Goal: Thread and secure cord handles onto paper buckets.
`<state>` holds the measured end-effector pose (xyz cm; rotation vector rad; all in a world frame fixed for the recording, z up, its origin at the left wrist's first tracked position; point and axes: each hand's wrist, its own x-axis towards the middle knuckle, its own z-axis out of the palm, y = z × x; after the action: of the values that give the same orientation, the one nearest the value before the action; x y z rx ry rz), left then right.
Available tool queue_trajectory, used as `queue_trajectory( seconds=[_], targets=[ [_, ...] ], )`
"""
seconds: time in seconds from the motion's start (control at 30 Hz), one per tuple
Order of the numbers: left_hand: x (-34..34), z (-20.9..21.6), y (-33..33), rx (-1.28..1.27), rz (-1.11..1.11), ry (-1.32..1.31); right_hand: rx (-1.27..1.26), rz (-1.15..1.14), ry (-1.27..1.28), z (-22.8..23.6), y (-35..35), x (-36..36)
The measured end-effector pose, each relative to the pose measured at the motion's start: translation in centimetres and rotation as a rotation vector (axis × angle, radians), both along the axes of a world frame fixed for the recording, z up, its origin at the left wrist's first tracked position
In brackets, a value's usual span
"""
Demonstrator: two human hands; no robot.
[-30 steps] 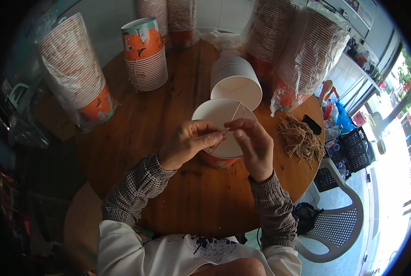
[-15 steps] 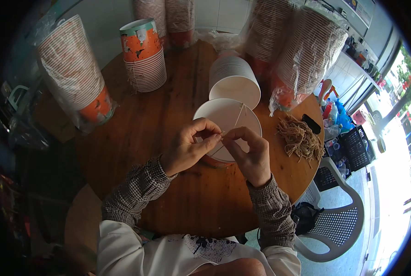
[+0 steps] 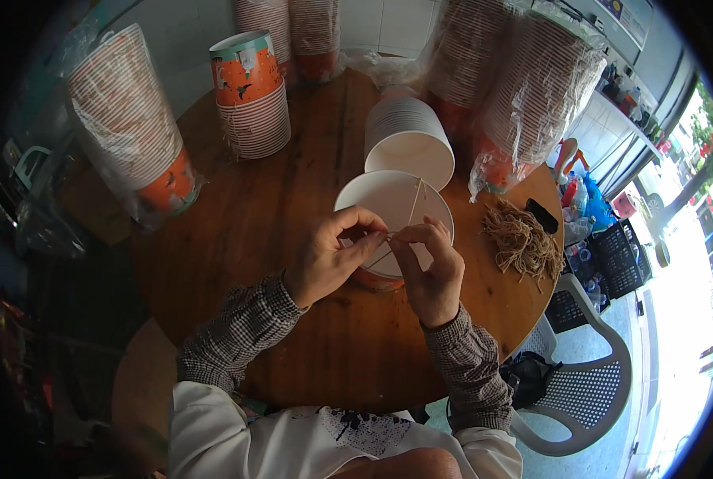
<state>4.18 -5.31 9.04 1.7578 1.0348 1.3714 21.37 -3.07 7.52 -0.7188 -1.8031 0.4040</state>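
Observation:
A paper bucket (image 3: 364, 193), white inside and orange outside, stands upright in front of me. A thin pale cord (image 3: 415, 199) runs from its far rim across the opening to my fingers. Above the near half of the opening, my left hand (image 3: 330, 254) pinches the cord between thumb and forefinger. My right hand (image 3: 434, 271) pinches it too, its fingertips touching the left ones. The exact spot where the cord is held is hidden by the fingertips. Right of the bucket lies a loose heap of tan cords (image 3: 520, 243).
Behind the bucket, a nested stack of white paper buckets (image 3: 408, 148) lies on its side. Plastic-wrapped bucket stacks (image 3: 129, 120) and an unwrapped stack (image 3: 252, 96) stand along the round wooden table's (image 3: 316, 351) far edge. A black object (image 3: 541, 215) touches the cords. A plastic chair (image 3: 588, 391) stands right.
My right hand has shifted slightly, its fingers bending and turning at the cord. My left hand stays almost in place, still pinching. The bucket has not visibly moved.

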Motion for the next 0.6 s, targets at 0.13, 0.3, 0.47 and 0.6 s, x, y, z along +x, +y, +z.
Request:
queue_trajectory(
  seconds=[0.13, 0.3, 0.47, 0.6],
  targets=[
    [0.2, 0.1, -0.1, 0.106, 0.043, 0.147, -0.008, 0.007, 0.007, -0.2, 0.2, 0.2],
    [0.1, 0.2, 0.1, 0.206, 0.033, 0.184, -0.015, 0.018, 0.024, -0.1, 0.2, 0.1],
    [-0.8, 0.8, 0.3, -0.029, -0.143, 0.122, -0.004, 0.061, 0.033, -0.4, 0.6, 0.3],
    [-1.5, 0.9, 0.2, -0.334, -0.26, -0.158, 0.005, 0.124, -0.006, -0.3, 0.4, 0.3]
  ],
)
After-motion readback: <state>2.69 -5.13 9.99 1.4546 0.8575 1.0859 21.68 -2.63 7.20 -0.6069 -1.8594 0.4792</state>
